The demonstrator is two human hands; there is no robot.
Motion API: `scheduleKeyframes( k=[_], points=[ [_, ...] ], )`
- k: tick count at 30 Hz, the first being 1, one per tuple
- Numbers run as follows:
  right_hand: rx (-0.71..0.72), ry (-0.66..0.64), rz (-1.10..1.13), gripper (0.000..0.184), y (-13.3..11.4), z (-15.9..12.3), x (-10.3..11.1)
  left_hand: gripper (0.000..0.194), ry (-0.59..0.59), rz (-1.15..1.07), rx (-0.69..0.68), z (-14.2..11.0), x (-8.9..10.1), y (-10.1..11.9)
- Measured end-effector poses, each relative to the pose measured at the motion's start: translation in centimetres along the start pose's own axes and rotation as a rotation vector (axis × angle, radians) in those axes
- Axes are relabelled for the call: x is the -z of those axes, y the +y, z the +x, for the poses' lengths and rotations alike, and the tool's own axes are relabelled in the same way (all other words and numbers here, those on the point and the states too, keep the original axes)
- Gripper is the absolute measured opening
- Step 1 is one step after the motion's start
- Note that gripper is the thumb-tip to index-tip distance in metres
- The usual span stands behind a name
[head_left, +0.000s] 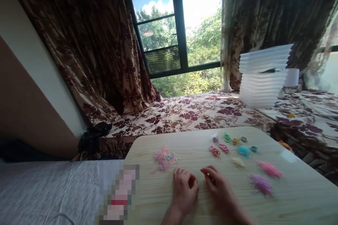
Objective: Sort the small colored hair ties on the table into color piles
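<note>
Both of my hands rest low over the light wooden table (153,204), close to each other but apart. My left hand (185,186) has its fingers curled in and the thumb bent towards them. Whether it holds something small cannot be made out. My right hand (218,186) points left with thumb and fingers drawn together; anything between them is hidden or too small to see. Just beyond my left hand lies a loose pile of small pink and pastel bands (165,159). Past my right hand sits a pale yellow bunch (238,163).
A pink bunch (269,168) and a purple bunch (261,184) lie on the right. Farther back are a turquoise bunch (244,151), red loops (214,151) and a green bundle (227,137). A white ribbed stack (264,84) stands on the floral window seat (190,112). A blurred-out patch (120,193) covers the left side.
</note>
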State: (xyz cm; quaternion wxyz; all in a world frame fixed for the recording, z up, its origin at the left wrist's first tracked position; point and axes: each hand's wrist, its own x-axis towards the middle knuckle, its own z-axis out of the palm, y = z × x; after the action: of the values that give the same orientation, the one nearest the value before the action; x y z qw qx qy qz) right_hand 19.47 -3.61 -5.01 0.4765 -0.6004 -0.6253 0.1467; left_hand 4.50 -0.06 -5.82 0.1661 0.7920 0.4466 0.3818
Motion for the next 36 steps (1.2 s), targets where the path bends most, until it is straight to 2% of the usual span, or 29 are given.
scheduleKeyframes(
  k=[23,36],
  points=[
    [-0.033,0.017,0.028,0.026,0.30,-0.20,-0.10,0.011,-0.068,0.027,0.001,0.26,0.21,-0.49],
    [-0.026,-0.003,0.040,0.026,0.04,-0.24,0.33,0.013,-0.050,0.055,-0.042,0.13,0.11,-0.40]
  ],
)
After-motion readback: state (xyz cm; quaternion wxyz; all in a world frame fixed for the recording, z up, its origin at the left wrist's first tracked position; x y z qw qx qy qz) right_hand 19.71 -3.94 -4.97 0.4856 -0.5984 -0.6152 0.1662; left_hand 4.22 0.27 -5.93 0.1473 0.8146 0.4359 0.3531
